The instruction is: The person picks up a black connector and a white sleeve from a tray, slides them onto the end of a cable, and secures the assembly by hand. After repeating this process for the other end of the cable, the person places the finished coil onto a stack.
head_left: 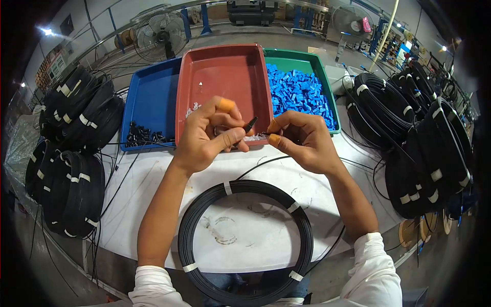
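My left hand [207,135], with orange tape on one finger, pinches a small black tapered sleeve [251,124] between thumb and fingers. Opposite it, my right hand [307,140] is closed in a pinch, orange tape on thumb and forefinger. A thin black cable [261,163] runs up under that hand, and a dark tip shows at its fingertips; most of what it grips is hidden. Below both hands lies a coil of black cable [185,233], bound with white tape, at the table's front edge.
A blue tray [153,97] holds small black pieces, a red tray [225,64] small clear ones, and a green tray [291,55] many blue clips. Taped cable coils are stacked at left [76,179] and right [429,153] on the white table [143,204].
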